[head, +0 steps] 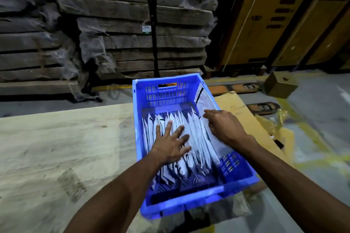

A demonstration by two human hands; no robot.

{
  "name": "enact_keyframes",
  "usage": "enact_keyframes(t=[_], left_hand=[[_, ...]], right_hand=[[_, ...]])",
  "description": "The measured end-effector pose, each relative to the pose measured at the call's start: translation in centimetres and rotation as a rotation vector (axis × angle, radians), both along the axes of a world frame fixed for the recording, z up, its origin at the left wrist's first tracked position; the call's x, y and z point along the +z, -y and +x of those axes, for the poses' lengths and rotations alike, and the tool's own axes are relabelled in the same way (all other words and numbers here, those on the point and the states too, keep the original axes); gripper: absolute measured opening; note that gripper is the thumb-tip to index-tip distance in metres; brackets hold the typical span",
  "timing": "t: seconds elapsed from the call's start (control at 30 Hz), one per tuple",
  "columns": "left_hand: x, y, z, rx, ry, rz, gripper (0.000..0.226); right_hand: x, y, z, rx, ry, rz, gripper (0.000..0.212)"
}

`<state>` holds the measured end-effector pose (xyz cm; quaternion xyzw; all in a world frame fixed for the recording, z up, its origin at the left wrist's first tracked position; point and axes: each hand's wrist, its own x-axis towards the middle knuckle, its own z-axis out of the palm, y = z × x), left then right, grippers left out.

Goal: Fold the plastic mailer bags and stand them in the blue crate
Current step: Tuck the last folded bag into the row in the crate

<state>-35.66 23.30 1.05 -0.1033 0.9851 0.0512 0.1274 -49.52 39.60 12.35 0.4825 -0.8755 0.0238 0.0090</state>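
Note:
A blue crate (162, 208) stands in the middle of the view, partly on a wooden board. Inside it, several folded white mailer bags (195, 134) stand on edge in a row. My left hand (170, 142) lies flat with spread fingers on top of the row's left part. A larger white mailer bag (205, 98) leans against the crate's right wall. My right hand (223, 125) rests on this bag near the right rim, fingers bent over it; whether it grips the bag is not clear.
A pale wooden board (62, 157) spreads out to the left. Flat brown cardboard (251, 125) lies to the right of the crate. Wrapped stacks of cardboard (136, 30) rise behind. A small box (280, 85) and pallet jack forks (263, 108) sit at the right.

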Motion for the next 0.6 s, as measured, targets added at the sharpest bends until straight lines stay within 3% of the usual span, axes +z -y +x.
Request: enact_keyframes(t=[0.23, 0.43, 0.6], left_hand=[[0.4, -4.4, -4.4, -0.127, -0.167, 0.045, 0.073], [-1.8, -3.9, -4.6, -0.146, -0.008, -0.005, 0.072], [-1.6, -4.5, -5.5, -0.180, -0.189, 0.036, 0.077]], right_hand=[[0.8, -0.5, -0.9, -0.025, -0.051, 0.046, 0.034], [0.1, -1.1, -1.8, -0.067, -0.044, 0.082, 0.035], [-1.2, -1.2, -2.2, -0.028, -0.106, 0.080, 0.022]])
